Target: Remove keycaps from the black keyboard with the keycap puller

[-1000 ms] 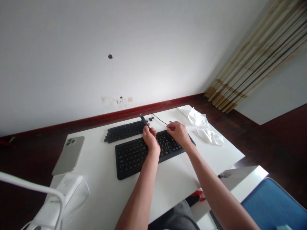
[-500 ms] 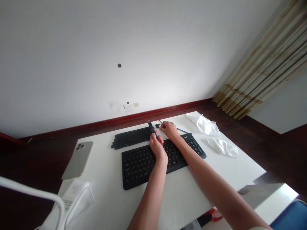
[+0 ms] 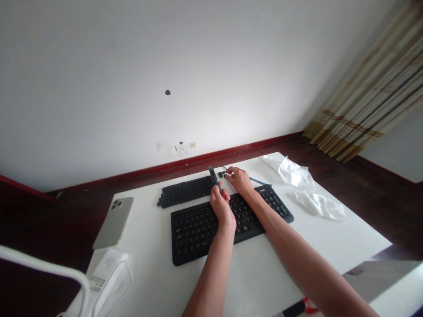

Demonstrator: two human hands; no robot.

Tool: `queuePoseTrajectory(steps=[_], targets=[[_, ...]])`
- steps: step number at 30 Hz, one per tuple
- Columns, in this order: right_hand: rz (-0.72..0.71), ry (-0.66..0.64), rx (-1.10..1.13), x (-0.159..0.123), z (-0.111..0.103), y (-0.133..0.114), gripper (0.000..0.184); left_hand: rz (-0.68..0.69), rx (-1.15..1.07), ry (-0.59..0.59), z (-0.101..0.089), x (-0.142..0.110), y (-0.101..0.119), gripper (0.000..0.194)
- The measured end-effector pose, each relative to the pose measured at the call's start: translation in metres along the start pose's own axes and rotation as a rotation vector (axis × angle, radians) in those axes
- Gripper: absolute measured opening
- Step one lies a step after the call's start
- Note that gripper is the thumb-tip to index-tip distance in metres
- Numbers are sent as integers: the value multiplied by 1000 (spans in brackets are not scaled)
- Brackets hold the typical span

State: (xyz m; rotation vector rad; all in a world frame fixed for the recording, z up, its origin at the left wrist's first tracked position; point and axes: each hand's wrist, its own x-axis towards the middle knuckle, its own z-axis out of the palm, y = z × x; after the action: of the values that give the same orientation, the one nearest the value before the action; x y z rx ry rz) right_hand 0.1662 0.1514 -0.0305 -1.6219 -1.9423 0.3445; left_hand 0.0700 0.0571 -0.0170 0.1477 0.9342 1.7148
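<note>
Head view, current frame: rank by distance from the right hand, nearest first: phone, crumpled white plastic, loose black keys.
1. Loose black keys: just left of the right hand.
2. Crumpled white plastic: off to its right.
3. Phone: far to its left.

One head-worn camera looks forward and down across the table [image 3: 152, 251] toward the wall [image 3: 205, 75], seemingly close.

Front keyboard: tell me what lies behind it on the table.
Behind the front keyboard lie a block of black keys, small black pieces and a blue stick. The left hand and right hand hide what is beyond them.
</note>
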Motion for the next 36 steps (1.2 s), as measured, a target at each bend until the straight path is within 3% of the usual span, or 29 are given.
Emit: queuePoseTrajectory(steps=[15,31,36], targets=[[16,-23,-1,6,1,2,10,1,9,-36,0,-1,1,39],[-8,13,38,6,2,10,17,-10,10,-50,0,-1,3,36],[-83,1,39,-2,-2,12,27,-19,-1,-38,0,-1,4,32]])
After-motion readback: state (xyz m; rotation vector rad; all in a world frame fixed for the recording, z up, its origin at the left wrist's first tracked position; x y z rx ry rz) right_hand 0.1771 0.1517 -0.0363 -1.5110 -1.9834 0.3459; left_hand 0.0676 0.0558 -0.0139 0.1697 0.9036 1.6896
